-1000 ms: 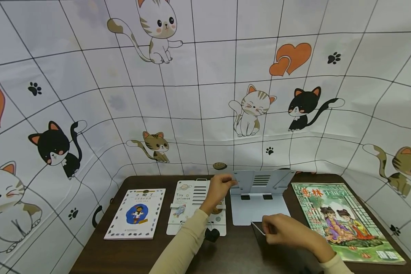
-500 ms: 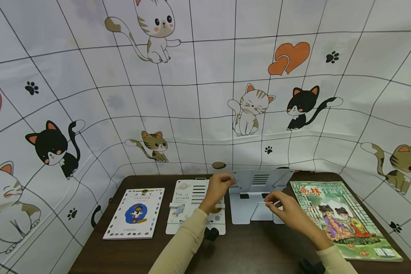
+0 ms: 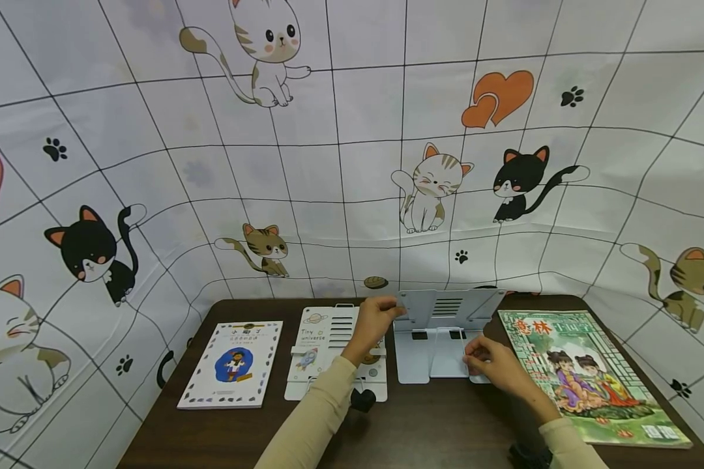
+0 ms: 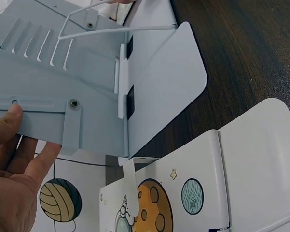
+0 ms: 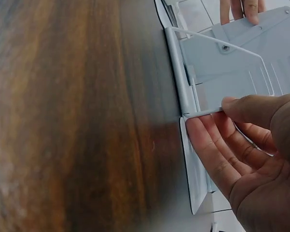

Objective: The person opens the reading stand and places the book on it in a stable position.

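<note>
A pale blue-grey metal book stand [image 3: 410,358] stands on the table with its slotted panel [image 4: 36,72] raised from the flat base plate [image 4: 159,72]. My left hand [image 3: 375,326] pinches the left edge of that panel, thumb on one face and fingers behind it. My right hand [image 3: 495,365] is low at the stand's front right. Between its thumb and fingers it pinches one side of the white wire support [image 5: 222,41]. This bent wire rises from the base's front edge and leans toward the panel, as the left wrist view [image 4: 116,30] shows.
Left of the stand lies a second, white stand printed "Tiny universe" [image 3: 313,339], folded flat. A white book [image 3: 231,365] is at the far left and a green illustrated magazine [image 3: 592,378] at the right, on the dark table [image 3: 416,423]. A cat-print sheet [image 3: 352,163] hangs behind.
My right hand has moved up and back from the stand's front edge, swinging the wire support up toward the panel, then settled slightly lower and rightward. The left hand keeps its hold.
</note>
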`<state>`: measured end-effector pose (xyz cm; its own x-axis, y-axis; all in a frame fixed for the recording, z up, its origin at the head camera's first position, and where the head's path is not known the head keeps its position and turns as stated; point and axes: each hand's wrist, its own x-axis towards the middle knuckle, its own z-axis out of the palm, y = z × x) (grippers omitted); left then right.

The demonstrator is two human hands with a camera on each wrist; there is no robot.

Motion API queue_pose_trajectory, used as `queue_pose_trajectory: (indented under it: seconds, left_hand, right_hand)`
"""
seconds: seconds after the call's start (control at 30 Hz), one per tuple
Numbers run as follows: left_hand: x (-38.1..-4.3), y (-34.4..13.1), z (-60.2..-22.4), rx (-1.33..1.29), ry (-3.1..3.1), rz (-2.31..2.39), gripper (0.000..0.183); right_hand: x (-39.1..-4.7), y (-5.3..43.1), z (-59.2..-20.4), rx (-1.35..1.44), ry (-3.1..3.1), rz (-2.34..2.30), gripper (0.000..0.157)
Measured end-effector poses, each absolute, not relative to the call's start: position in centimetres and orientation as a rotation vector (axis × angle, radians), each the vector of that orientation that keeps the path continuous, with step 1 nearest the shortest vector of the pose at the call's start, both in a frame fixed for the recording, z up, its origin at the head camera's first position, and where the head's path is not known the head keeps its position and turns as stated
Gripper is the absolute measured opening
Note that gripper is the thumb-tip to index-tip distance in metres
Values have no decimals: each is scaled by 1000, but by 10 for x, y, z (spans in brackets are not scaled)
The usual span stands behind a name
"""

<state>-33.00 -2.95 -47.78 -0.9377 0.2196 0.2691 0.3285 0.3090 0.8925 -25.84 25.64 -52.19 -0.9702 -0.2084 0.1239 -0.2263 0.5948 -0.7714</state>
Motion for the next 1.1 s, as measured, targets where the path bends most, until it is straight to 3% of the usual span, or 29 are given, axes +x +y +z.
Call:
queue_pose_trajectory:
  seconds: [1.1]
  left_hand:
    - [-317, -33, -496, -540, -2437, -1752, 11]
  right_hand:
    - [-264, 251, -533, 261, -2783, 1457, 15]
